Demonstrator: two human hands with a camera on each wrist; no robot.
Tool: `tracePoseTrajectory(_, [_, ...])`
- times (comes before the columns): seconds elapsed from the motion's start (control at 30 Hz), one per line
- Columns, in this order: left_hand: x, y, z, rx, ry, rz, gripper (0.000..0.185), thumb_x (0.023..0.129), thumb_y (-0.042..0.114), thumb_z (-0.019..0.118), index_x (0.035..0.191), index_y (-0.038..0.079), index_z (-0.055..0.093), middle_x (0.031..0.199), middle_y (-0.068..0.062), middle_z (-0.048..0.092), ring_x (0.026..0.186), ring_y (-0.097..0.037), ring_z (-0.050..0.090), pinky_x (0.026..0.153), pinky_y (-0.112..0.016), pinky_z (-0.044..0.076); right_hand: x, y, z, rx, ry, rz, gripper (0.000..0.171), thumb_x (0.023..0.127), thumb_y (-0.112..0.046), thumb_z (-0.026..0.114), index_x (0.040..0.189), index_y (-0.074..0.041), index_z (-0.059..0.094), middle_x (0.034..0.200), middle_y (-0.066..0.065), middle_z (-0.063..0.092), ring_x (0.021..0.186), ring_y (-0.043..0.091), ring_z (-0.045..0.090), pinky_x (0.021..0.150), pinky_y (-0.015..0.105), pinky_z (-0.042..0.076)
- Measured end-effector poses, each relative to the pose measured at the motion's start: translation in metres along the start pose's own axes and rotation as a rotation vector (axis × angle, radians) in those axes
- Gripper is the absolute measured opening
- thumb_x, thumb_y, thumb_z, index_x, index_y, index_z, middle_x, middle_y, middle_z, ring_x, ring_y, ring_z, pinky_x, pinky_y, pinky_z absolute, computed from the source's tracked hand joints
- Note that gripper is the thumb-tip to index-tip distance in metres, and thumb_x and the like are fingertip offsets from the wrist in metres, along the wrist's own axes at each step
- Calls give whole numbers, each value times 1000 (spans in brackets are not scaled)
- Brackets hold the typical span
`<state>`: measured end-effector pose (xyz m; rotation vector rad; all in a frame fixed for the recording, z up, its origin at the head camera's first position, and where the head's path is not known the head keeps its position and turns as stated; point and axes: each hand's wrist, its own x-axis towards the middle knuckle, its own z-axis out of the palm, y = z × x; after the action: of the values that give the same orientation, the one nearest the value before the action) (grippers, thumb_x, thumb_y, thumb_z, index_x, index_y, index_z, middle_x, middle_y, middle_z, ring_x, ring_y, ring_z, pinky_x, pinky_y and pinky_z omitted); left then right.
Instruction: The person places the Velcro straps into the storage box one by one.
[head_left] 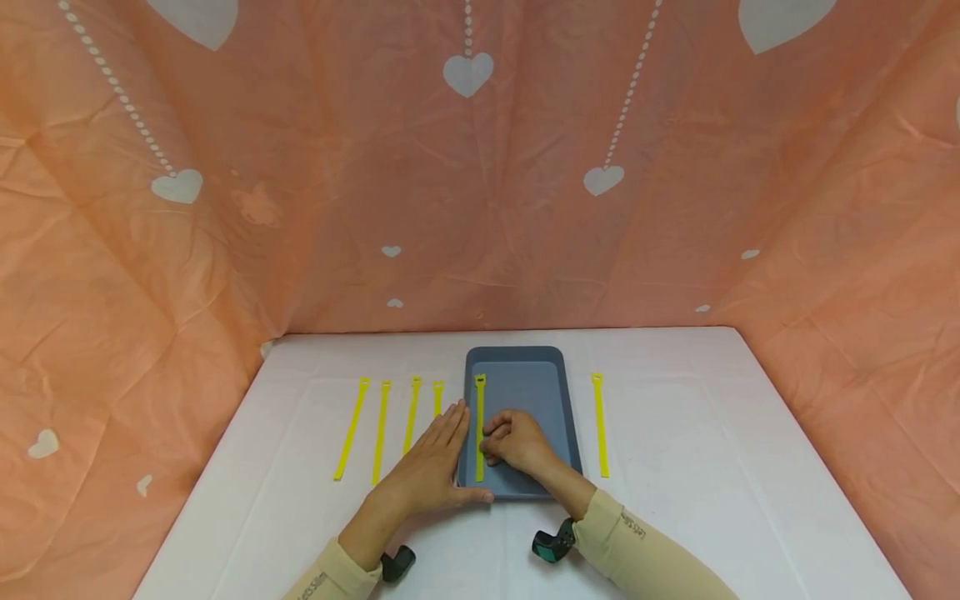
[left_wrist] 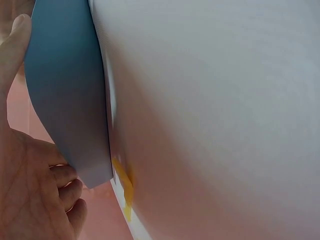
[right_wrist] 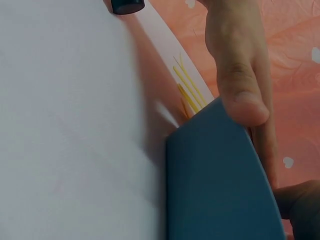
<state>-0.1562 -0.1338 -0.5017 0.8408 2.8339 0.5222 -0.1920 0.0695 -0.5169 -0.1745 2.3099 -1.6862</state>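
Where tray (head_left: pixel 528 400) sits, wht tbl (head_left: pixel 690 433), orange bkdrop (head_left: pixel 525 217)

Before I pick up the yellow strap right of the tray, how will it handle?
The strap looks thin and narrow, so it's probably light and perhaps bendy. Lying flat on the table, it seems unlikely to roll.

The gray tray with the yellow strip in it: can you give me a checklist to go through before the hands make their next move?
1. Tray on the table: ok.
2. Left hand at the tray: ok, it rests along the left edge.
3. Inside strip within the tray: ok, it lies along the left side.
4. Right hand gripping that strip: cannot tell, its bent fingers are close beside it.
5. Every strip inside: not ok, four strips lie left of the tray and a lone strip right.
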Motion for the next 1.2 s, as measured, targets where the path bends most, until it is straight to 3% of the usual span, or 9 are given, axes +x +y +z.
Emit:
tracePoseTrajectory(0.5, [-1, 0, 0, -7, -12, -3, 129, 88, 76, 73, 169, -5, 14, 179, -20, 6, 166, -36, 7, 132, -52, 16, -9, -1, -4, 25, -19, -36, 15, 96, 0, 76, 109, 7, 73, 89, 11, 78, 71, 19, 75, 66, 33, 63])
tracePoseTrajectory(0.83, [-1, 0, 1, -10, -13, -4, 130, 87, 76, 73, 169, -5, 12, 179, -20, 5, 166, -36, 7, 133, -53, 15, -23, -12, -22, 77, 78, -52, 26, 96, -6, 80, 118, 5, 74, 97, 9, 77, 77, 13, 69, 67, 27, 55])
tracePoseTrajectory(1.2, [0, -1, 2, 3, -6, -12, 132, 86, 77, 74, 169, -4, 12, 179, -19, 6, 166, -35, 8, 133, -51, 15, -38, -14, -55, 132, 154, -108, 29, 98, -6, 78, 122, 7, 72, 102, 12, 77, 91, 33, 77, 77, 31, 62])
